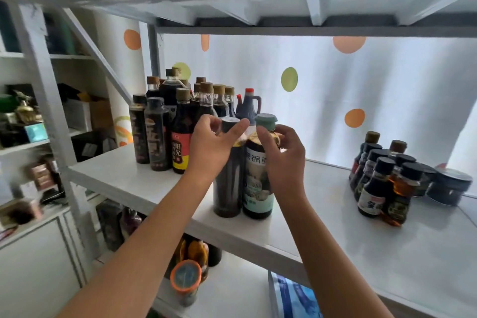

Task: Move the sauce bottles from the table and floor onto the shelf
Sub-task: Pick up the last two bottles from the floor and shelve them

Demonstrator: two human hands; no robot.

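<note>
With both bottles standing upright on the white shelf [144, 175], we appear to be at the setting-down step. Our left hand [211, 147] sits at the neck of the dark bottle [228, 183], thumb and fingers loosely curved about its dark cap, though we cannot tell whether they grip it or are just off it. Our right hand [284, 155] curls its fingers round the shoulder of the green-capped bottle [259, 183], which stands touching the dark one, both near the shelf's front edge. Behind and to the left stands the cluster of tall sauce bottles [180, 116]; well apart on the right sits a group of small black-capped bottles [382, 178]. Next, we judge, comes letting go cleanly without tipping either bottle, perhaps nudging the pair back toward the cluster, then turning away for more.
</note>
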